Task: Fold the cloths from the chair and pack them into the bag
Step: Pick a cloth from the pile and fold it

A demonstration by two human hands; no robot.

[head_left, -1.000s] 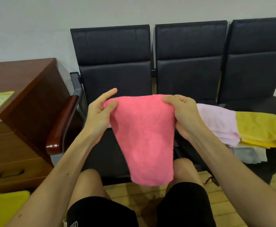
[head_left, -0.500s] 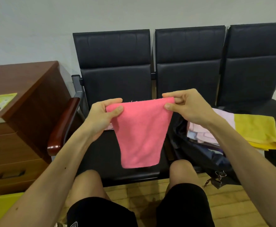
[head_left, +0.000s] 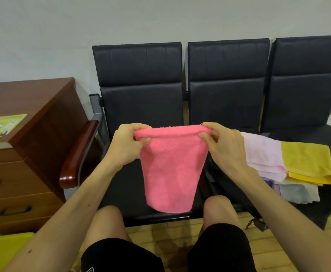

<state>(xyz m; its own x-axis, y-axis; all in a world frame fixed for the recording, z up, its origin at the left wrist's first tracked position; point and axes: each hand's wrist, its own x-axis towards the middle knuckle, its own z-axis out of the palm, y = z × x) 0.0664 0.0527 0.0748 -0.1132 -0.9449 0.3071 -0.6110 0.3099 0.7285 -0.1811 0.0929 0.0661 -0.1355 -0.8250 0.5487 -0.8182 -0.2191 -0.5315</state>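
A pink cloth (head_left: 170, 169) hangs in the air in front of the left seat of a row of black chairs (head_left: 141, 107). My left hand (head_left: 129, 142) pinches its top left corner and my right hand (head_left: 221, 144) pinches its top right corner. The top edge is stretched flat between them and the rest droops to a narrower bottom. A dark bag (head_left: 229, 191) lies on the middle seat behind my right forearm, mostly hidden. On it rests a pile of folded cloths: pale pink (head_left: 262, 154), yellow (head_left: 307, 163) and white (head_left: 298, 193).
A brown wooden drawer cabinet (head_left: 23, 154) stands at the left with a green booklet (head_left: 4, 125) on top. The chair's wooden armrest (head_left: 78, 154) juts between cabinet and seat. My bare knees are below the cloth. A yellow object (head_left: 2, 250) sits at the bottom left.
My hands have shifted their grip along the cloth's top edge, and the cloth hangs shorter than a second ago. The view has tilted slightly upward.
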